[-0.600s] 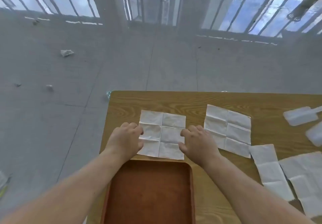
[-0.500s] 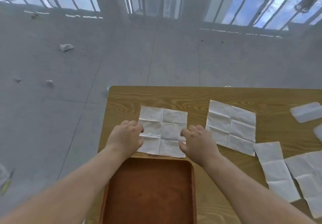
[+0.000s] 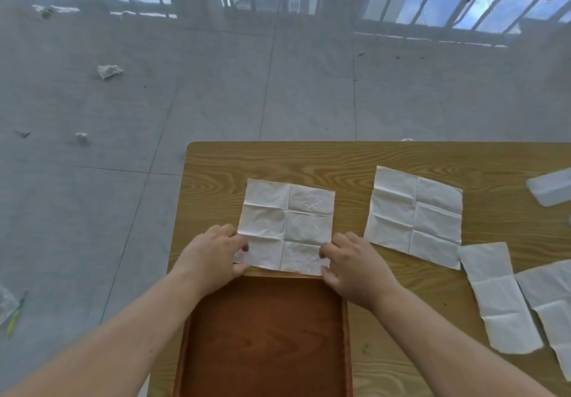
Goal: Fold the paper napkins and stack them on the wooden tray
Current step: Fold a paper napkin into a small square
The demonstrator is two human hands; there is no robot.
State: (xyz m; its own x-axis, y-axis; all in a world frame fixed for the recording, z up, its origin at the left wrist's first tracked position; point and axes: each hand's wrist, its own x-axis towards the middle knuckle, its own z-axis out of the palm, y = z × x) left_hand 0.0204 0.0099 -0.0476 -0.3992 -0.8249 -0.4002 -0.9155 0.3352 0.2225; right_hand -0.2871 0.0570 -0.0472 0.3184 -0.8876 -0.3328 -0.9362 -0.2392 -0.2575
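The left hand (image 3: 213, 254) and right hand (image 3: 355, 268) each pinched a near corner of the napkin (image 3: 287, 223); carrying both evenly to the far edge should fold it square.

The tray (image 3: 265, 335) and rightmost napkin (image 3: 553, 298) run off-frame.

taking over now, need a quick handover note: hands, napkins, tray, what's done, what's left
Left hand: pinches the near left corner of the open napkin.
Right hand: pinches its near right corner.
It lies flat on the table, just beyond the wooden tray. The other napkins lie to its right.
Done: nothing folded, and the tray holds none.
Left: fold each one and stack them.
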